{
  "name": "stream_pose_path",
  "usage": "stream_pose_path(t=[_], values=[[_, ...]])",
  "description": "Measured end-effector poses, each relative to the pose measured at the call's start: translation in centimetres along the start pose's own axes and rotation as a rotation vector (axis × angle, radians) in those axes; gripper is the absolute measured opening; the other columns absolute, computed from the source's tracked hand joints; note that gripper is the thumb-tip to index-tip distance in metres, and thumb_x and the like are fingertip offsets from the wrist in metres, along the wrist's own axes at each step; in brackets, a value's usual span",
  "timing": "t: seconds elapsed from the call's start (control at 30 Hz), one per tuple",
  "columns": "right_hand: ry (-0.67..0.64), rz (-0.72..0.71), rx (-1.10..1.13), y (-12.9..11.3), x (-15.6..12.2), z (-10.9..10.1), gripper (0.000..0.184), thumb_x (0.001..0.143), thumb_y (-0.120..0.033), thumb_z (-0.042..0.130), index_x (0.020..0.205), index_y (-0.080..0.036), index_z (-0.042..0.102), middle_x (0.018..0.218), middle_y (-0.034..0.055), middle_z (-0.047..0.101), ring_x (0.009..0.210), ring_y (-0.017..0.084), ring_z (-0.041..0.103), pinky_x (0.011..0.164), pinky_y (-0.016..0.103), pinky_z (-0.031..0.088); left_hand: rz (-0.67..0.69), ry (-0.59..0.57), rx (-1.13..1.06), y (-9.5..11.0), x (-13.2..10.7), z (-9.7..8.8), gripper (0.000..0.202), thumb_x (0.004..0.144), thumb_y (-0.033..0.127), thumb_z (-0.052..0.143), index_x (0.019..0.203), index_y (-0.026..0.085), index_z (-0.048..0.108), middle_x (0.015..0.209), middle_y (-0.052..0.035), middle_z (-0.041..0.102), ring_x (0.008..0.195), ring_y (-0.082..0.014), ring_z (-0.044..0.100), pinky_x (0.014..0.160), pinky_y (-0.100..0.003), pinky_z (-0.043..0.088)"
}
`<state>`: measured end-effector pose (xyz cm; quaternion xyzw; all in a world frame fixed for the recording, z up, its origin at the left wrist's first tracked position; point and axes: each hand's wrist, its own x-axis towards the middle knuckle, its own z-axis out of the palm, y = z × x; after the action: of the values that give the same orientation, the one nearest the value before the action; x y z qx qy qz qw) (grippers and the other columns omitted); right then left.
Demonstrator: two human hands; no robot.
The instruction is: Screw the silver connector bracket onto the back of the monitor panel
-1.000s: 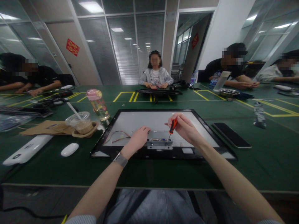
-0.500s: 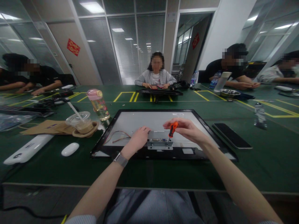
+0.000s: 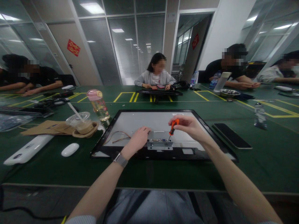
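A flat monitor panel (image 3: 130, 119) lies face down on the green table, its grey metal back up. A small metal connector board (image 3: 160, 143) sits near its front edge, with thin wires (image 3: 118, 136) to the left. My left hand (image 3: 137, 140) rests on the panel beside the board, fingers curled and pressing down. My right hand (image 3: 190, 126) pinches an orange-handled screwdriver (image 3: 172, 127), held nearly upright with its tip on the board's right end.
Left of the panel stand a pink-capped bottle (image 3: 99, 104), a plastic cup with a straw (image 3: 80, 123), a white mouse (image 3: 69, 149) and a white bar-shaped part (image 3: 28, 150). A black phone (image 3: 231, 135) lies to the right. Several people sit around the table.
My right hand has shifted its grip on the screwdriver, dropping flatter and then rising again, with the handle turning. My left hand has stayed put.
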<state>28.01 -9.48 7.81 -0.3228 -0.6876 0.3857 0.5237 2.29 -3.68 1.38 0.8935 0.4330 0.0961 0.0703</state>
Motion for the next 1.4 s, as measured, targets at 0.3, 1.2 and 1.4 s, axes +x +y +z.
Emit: stream_pose_path(t=[0.3, 1.2, 1.4], values=[[0.091, -0.061, 0.002, 1.3, -0.1, 0.5, 0.024, 0.097, -0.039, 0.059, 0.110, -0.027, 0.076, 0.105, 0.0061, 0.076, 0.101, 0.024, 0.069, 0.094, 0.043, 0.054, 0.004, -0.012, 0.026, 0.1, 0.0, 0.0, 0.042, 0.097, 0.002, 0.034, 0.131, 0.009, 0.058, 0.134, -0.0149, 0.060, 0.124, -0.0222, 0.056, 0.111, -0.033, 0.041], [0.230, -0.094, -0.065, 1.2, -0.1, 0.9, 0.011, 0.080, -0.029, 0.079, 0.090, -0.028, 0.076, 0.089, 0.0017, 0.068, 0.081, 0.019, 0.063, 0.077, 0.037, 0.054, -0.009, -0.020, 0.013, 0.6, -0.2, -0.7, 0.042, 0.097, 0.002, 0.034, 0.130, 0.010, 0.059, 0.134, -0.0154, 0.060, 0.122, -0.0225, 0.057, 0.109, -0.034, 0.043], [0.182, -0.083, 0.028, 1.4, -0.1, 1.0, 0.020, 0.092, -0.038, 0.064, 0.102, -0.026, 0.077, 0.100, 0.0059, 0.074, 0.096, 0.023, 0.068, 0.090, 0.044, 0.053, -0.016, -0.032, 0.011, 0.7, -0.2, -0.8, 0.043, 0.096, 0.001, 0.034, 0.129, 0.011, 0.059, 0.134, -0.0148, 0.060, 0.122, -0.0225, 0.057, 0.109, -0.034, 0.042]])
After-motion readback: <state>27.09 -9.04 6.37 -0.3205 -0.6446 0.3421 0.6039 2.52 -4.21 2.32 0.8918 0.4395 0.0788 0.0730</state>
